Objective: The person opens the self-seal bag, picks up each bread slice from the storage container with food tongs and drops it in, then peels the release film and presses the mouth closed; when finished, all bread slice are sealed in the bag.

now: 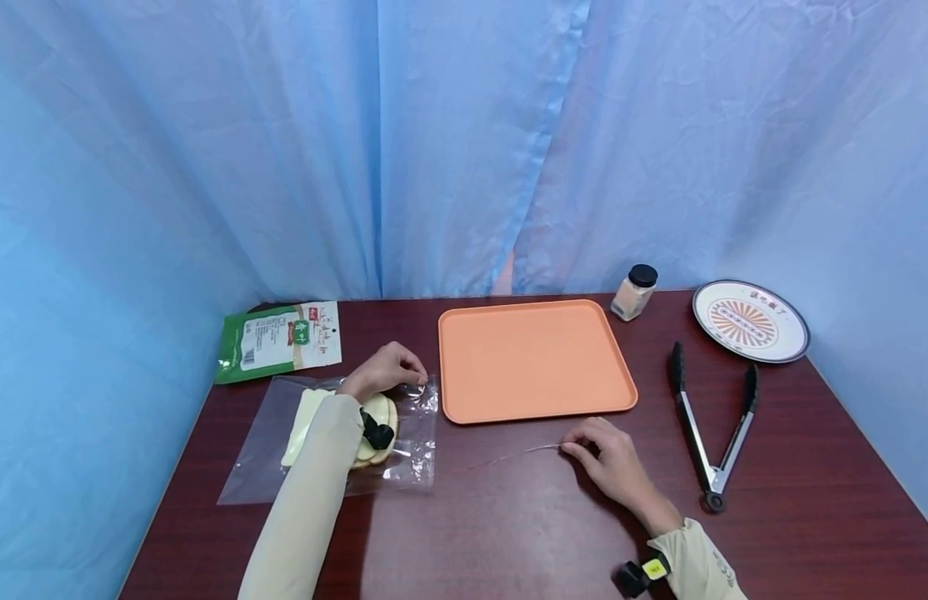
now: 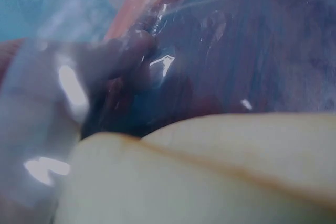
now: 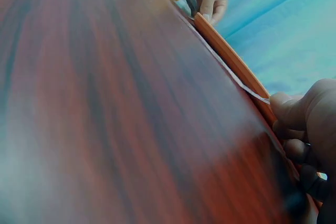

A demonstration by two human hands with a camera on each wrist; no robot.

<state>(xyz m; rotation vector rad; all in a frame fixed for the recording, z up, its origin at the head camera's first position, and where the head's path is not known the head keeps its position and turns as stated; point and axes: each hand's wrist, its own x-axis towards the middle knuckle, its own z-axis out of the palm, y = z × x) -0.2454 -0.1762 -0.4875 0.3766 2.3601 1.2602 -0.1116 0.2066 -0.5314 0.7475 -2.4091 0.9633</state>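
Head view gives us the layout. The left hand [image 1: 386,369] has thumb and fingers pinched on a corner of the clear bag [image 1: 254,471], at the bag's two o'clock; pale slices [image 1: 302,423] lie inside, partly under a sleeve [image 1: 308,500]. The right hand [image 1: 608,462] pinches the end of a thin strip [image 1: 537,449], with the bag at nine o'clock from it and the orange tray [image 1: 535,358] at eleven. We judge it best to keep that corner firmly held and any pull on the strip low and even, lest the bag skid or tear.

Left wrist view shows us the slices' brownish rims close up and blurred fingers behind glinting plastic, but no right hand.

Right wrist view shows the strip, faint from the head, as a pale line running between ten and eleven o'clock from the right fingertips; we cannot tell whether it joins the bag.
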